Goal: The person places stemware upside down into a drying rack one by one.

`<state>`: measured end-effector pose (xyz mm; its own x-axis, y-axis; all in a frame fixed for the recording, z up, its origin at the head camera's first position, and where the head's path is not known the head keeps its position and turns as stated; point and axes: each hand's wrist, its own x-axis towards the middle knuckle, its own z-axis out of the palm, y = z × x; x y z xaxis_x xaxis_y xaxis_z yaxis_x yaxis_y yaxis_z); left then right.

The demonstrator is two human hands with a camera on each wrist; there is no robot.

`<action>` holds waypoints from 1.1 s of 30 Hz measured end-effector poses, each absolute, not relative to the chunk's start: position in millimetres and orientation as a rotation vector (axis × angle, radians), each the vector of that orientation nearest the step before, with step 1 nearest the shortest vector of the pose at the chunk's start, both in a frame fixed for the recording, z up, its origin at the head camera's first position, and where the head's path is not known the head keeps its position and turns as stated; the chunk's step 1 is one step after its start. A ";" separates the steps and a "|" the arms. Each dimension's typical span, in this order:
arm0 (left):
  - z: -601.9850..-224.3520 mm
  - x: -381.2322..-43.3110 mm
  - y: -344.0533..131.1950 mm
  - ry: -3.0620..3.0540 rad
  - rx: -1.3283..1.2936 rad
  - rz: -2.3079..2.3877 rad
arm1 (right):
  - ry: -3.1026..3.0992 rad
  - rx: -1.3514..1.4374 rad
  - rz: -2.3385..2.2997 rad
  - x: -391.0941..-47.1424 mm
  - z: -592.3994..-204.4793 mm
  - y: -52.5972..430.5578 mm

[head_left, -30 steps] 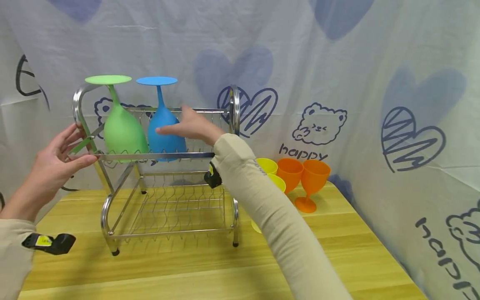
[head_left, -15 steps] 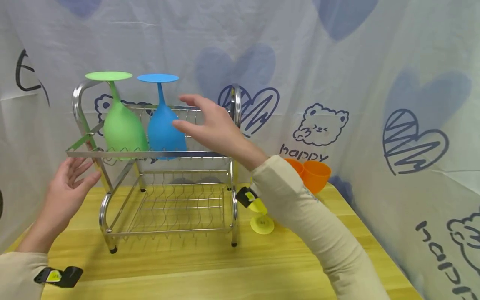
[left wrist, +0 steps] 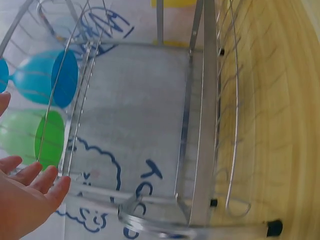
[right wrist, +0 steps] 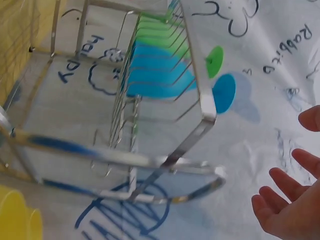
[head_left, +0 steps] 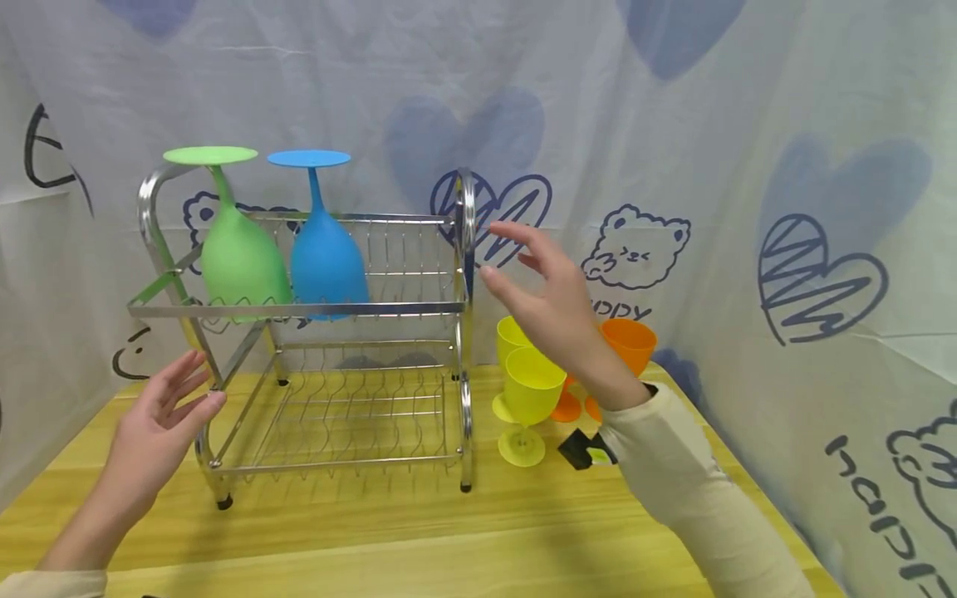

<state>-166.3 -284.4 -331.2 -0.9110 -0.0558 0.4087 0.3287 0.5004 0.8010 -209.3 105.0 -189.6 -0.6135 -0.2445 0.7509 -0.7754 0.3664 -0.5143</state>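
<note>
Upside down on the top tier of a metal dish rack (head_left: 336, 462) stand a green goblet (head_left: 242, 257) and, to its right, a blue goblet (head_left: 326, 257). My left hand (head_left: 153, 432) hangs with loosely bent fingers beside the rack's front left leg and holds nothing. To the right of the rack my right hand (head_left: 553, 307) is raised, thumb and fingers apart, with nothing between them. Just below it stand two yellow goblets (head_left: 532, 386), upright on the table. Behind my right forearm are orange goblets (head_left: 630, 342), partly hidden.
The rack's lower tier (head_left: 359, 407) is a wire grid with no goblet on it. A wooden table (head_left: 374, 540) carries everything. A white curtain (head_left: 321, 66) with hearts and bears hangs behind and at both sides.
My right hand has moved away from the blue goblet to the right, past the rack, toward the yellow goblets. My left hand has let go of the rack's upper left corner and dropped lower.
</note>
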 end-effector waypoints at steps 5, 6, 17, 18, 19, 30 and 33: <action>-331.4 -161.8 -272.9 -2.369 -0.259 -1.418 | -2.114 0.720 1.268 -217.0 -209.0 129.8; -331.7 -161.0 -270.4 -2.369 -0.267 -1.424 | -2.139 0.692 1.281 -218.7 -213.9 134.8; -332.4 -157.4 -240.6 -2.441 -0.325 -1.408 | -2.451 0.447 1.255 -234.3 -283.5 174.9; -332.5 -157.3 -238.1 -2.442 -0.336 -1.405 | -2.461 0.433 1.265 -235.7 -289.4 176.9; -332.8 -157.1 -235.5 -2.442 -0.343 -1.403 | -2.473 0.417 1.280 -237.0 -295.2 178.5; -340.7 -155.4 -214.6 -2.460 -0.387 -1.484 | -2.480 0.240 1.541 -251.4 -350.4 184.6; -344.4 -157.3 -213.3 -2.450 -0.407 -1.528 | -2.476 0.222 1.623 -253.1 -360.0 185.3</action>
